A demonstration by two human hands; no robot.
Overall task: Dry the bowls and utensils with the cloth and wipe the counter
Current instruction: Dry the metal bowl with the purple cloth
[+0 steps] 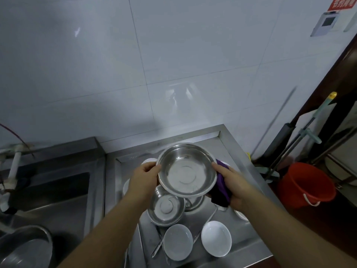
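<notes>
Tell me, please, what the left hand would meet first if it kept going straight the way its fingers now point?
The left hand already has its grip on the rim of the large steel bowl, fingers pointing right. Going on, it would press into that bowl's side first; beyond lies the right hand with the purple cloth.

Glossy white tiled wall (pixel 173 55) behind, catching pale reflections – a recessed steel sink basin (pixel 58 192) at left, a round orange plastic bucket (pixel 305 184) on the dark floor at right.
</notes>
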